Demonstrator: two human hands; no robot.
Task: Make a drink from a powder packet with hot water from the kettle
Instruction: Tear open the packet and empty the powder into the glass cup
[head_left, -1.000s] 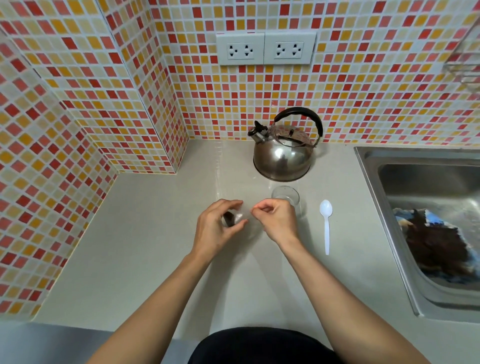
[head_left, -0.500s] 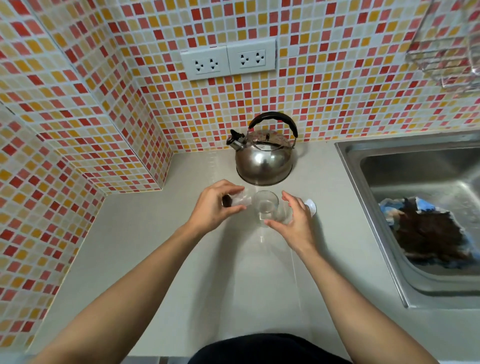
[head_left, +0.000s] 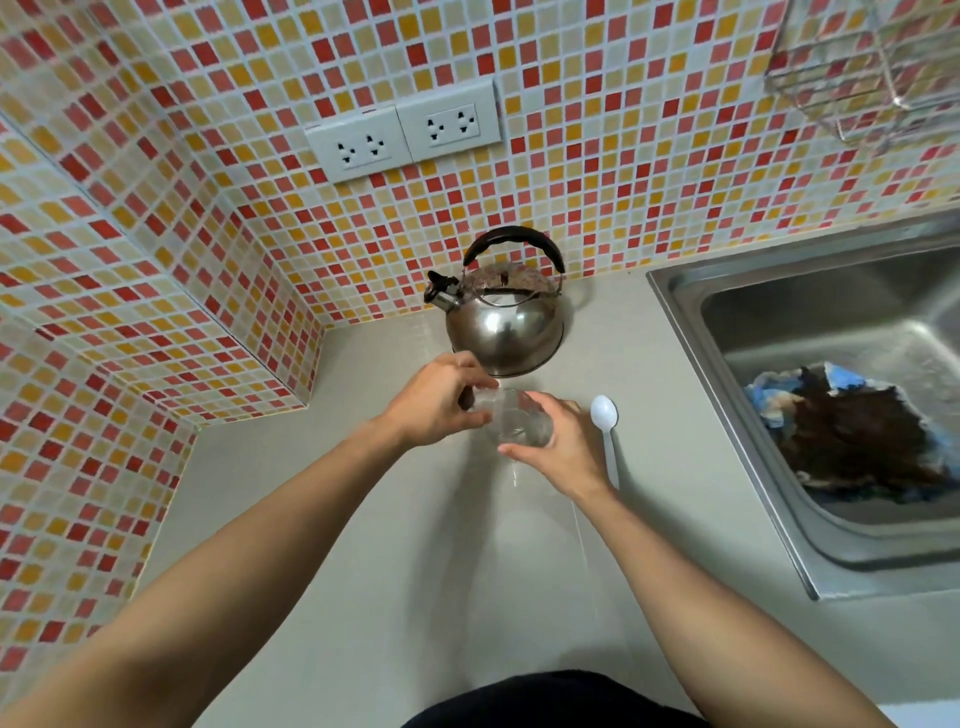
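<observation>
A steel kettle (head_left: 503, 322) with a black handle stands at the back of the grey counter (head_left: 415, 545). In front of it is a clear glass (head_left: 517, 420), held from the right by my right hand (head_left: 563, 449). My left hand (head_left: 439, 402) pinches a small clear powder packet (head_left: 480, 402) with a dark end right at the glass's left rim. A white plastic spoon (head_left: 606, 431) lies on the counter just right of my right hand.
A steel sink (head_left: 727, 415) on the right holds a blue and brown cloth (head_left: 852, 431). Tiled walls close the back and left, with two sockets (head_left: 405, 135) above the kettle. A wire rack (head_left: 862, 67) hangs at top right.
My right hand left the packet and took hold of the glass. My left hand carried the packet up to the glass's rim. The camera tilted and turned.
</observation>
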